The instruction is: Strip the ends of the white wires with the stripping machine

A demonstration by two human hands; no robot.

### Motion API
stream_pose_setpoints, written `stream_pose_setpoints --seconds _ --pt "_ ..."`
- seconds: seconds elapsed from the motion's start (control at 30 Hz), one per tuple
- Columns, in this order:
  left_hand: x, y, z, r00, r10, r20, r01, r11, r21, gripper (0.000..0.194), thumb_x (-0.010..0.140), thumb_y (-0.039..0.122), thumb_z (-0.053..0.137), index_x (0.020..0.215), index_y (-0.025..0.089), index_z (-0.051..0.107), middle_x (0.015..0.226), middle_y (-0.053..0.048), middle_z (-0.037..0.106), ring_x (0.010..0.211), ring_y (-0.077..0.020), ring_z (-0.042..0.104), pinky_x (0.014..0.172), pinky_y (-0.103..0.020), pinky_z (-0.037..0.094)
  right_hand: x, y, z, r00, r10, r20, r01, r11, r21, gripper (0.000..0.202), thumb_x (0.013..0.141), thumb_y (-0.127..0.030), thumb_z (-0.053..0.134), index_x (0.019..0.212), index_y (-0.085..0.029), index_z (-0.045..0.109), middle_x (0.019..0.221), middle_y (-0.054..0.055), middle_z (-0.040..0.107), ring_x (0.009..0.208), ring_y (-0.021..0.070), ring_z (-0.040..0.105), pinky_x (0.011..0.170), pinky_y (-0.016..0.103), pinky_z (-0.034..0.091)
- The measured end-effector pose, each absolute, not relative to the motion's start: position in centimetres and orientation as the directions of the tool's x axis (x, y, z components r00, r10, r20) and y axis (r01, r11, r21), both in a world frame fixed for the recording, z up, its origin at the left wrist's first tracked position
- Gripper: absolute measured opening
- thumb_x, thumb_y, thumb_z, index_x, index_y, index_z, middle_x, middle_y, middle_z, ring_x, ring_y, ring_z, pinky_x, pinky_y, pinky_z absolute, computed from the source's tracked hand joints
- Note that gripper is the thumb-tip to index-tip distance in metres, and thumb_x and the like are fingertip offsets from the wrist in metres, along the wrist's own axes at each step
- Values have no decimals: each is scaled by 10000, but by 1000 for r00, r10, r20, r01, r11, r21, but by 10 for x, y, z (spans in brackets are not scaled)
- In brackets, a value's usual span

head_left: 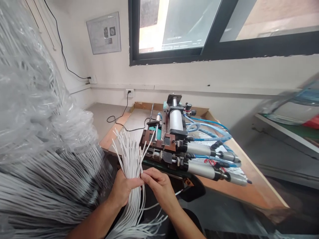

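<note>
Head view:
- The left hand [124, 188] has its grip wrapped snugly around a bunch of white wires [131, 166]. The bunch stands by the near edge of the worktop [239, 191], close to its left corner.
- The right hand [159, 184] seems to pinch one wire [147, 148] on the bunch's right side, finger and thumb pressed together.
- This step looks like sorting out that wire.
- The next move calls for a steady left grip and a gentle right one.
- The machine [175, 119] sits behind the near edge.
</note>
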State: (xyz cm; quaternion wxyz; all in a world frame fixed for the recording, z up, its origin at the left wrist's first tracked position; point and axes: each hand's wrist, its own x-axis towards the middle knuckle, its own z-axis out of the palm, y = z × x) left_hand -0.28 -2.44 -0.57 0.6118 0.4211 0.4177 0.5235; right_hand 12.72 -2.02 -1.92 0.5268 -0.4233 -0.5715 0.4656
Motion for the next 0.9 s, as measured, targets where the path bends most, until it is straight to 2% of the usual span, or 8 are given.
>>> stream_pose_setpoints --seconds 0.17,0.3,0.5,0.63,0.9 --pt "-5 -16 -2 46 992 -114 -246 122 962 82 546 95 683 613 105 636 572 -16 635 550 -143 564 542 -246 443 122 -21 -38 47 999 -1 -298 13 -954 226 727 -378 611 734 -164 680 580 12 566 482 102 455 424 210 341" --pt "-9 -6 0 37 978 -205 -303 207 930 98 557 120 678 650 101 657 581 -39 661 577 -190 621 565 -280 475 125 -16 -44 70 990 -121 -506 -69 -860 249 697 -379 649 795 -150 667 661 42 620 505 98 481 439 204 362" --pt "-5 4 4 8 966 -258 -366 242 898 162 547 130 705 695 118 641 587 -14 641 551 -188 629 535 -287 488 128 -3 -41 154 955 -253 -650 -95 -754 254 596 -350 734 720 -134 683 561 1 570 424 47 366 386 169 288" --pt "0 8 9 -29 966 -256 -357 229 905 201 518 146 730 688 115 629 557 -11 627 505 -163 607 505 -265 478 128 3 -35 121 926 -358 -746 -153 -648 279 529 -331 773 706 -132 688 538 -11 555 409 34 345 367 152 263" --pt "3 11 12 -29 971 -239 -334 216 918 170 516 154 730 657 129 640 546 4 627 488 -153 596 486 -247 459 129 8 -29 6 927 -375 -827 -206 -522 250 521 -317 783 653 -131 677 509 -34 508 382 4 289 338 124 206"
